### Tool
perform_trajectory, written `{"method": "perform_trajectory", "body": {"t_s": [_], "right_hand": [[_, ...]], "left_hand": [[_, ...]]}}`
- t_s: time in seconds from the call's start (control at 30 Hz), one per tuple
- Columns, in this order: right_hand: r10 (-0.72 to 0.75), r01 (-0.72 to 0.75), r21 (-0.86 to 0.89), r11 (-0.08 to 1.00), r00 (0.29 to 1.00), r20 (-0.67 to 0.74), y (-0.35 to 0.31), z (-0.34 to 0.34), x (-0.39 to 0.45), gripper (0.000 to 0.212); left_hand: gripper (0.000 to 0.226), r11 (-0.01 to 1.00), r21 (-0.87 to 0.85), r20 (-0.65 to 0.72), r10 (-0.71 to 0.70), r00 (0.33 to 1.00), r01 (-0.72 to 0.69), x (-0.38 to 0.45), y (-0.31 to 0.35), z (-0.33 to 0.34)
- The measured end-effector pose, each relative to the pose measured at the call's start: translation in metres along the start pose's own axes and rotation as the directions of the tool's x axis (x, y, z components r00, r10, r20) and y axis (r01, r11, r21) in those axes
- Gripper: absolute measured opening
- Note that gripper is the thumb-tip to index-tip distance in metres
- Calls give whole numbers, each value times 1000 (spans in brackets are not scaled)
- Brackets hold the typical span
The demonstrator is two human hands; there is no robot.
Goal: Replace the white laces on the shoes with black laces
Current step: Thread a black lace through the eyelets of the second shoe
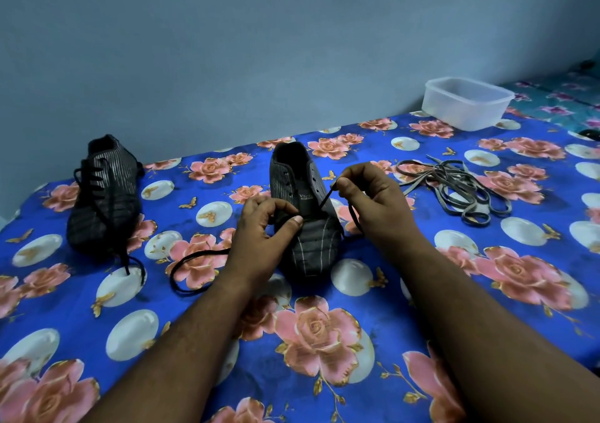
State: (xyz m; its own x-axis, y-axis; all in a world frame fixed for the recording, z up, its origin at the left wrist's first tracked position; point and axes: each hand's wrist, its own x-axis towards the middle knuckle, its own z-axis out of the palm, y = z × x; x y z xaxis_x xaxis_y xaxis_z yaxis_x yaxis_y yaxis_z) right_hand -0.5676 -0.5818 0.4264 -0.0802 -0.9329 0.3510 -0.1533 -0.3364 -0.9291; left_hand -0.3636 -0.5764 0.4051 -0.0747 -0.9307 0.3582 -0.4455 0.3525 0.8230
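Your right fingers (345,184) are pinched on one end of the black lace (324,200), held just above the near shoe (305,214). Your left fingers (289,218) are clamped on the same lace where it crosses the lowest eyelets. Between them the lace runs taut over the shoe's tongue. Behind your left hand (259,231) the lace's other end trails in a loose loop on the cloth; a short slack length also hangs below your right hand (370,201).

Progress, as judged: the far shoe (104,195), well to the left of your left fingers, already carries a black lace through its eyelets, ends left untied. The near shoe has no white lace; only its bottom row appears threaded, and the upper eyelets stand open. The old laces (454,188) lie in a heap to the right of your right fingers, looking grey in this light. Remaining: thread the near shoe upward, then perhaps tie both.

The surface (324,341) is covered in a blue cloth with pink roses. A clear tub (467,102) sits at its far right corner. A plain blue-grey wall stands behind.
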Motion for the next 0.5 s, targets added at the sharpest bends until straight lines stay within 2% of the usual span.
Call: {"method": "perform_trajectory", "body": {"t_s": [0.17,0.27,0.4,0.5], "right_hand": [[-99,100,91,991,995,-18,2,7,0,5],[-100,105,55,993,992,-72,4,9,0,6],[-51,45,-59,997,993,-105,9,5,3,9],[84,-83,45,996,996,-12,12,-2,7,10]], "left_hand": [[9,1000,15,4,-3,1000,3,-2,-2,0],[8,1000,23,-12,7,1000,-7,-2,-4,0],[7,1000,-6,-11,21,1000,-21,-3,-5,0],[8,990,-133,16,-44,999,45,-4,-5,-4]]}}
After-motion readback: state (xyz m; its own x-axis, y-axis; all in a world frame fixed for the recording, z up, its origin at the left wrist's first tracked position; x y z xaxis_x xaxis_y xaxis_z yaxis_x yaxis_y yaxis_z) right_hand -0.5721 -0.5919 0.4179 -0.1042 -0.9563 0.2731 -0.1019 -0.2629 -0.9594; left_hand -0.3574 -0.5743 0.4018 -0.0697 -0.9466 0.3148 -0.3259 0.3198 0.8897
